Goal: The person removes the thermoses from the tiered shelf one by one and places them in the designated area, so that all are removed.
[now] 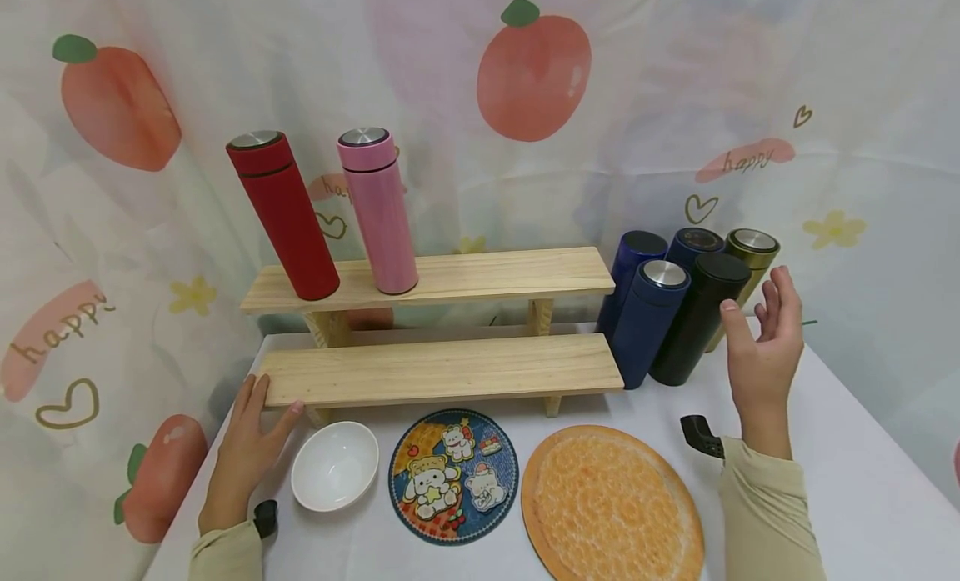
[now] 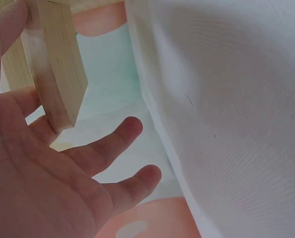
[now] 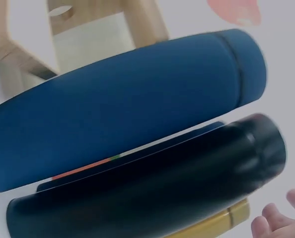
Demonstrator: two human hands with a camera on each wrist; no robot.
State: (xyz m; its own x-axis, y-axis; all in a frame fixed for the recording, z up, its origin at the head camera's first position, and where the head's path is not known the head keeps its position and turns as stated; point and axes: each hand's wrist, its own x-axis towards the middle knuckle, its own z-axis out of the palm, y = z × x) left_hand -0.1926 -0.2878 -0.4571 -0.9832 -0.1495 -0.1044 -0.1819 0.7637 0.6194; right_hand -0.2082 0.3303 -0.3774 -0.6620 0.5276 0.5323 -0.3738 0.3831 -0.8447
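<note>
Black flask (image 1: 700, 318) stands on the desk (image 1: 847, 481) among the blue ones, right of the wooden shelf (image 1: 442, 369). My right hand (image 1: 763, 353) hovers just beside it, fingers spread, apparently not touching, though the wrist view is blurred. My left hand (image 1: 246, 448) rests spread against the shelf's lower board, near a white bowl (image 1: 334, 466).

Right side: the right hand (image 1: 765, 348) is held open just beside the black flask (image 1: 699, 318), which is packed tight among the blue flasks (image 1: 648, 323) and the gold flask (image 1: 750, 264)
Upper shelf (image 1: 510, 274): room is left to the right of the pink flask (image 1: 378, 210)
Lower shelf (image 1: 442, 368): its left end is touched by the left hand (image 1: 243, 452)
Front: table room is taken by the white bowl (image 1: 334, 465) and two mats (image 1: 611, 506)
Left: the gap is closed by the curtain (image 2: 227, 114)
</note>
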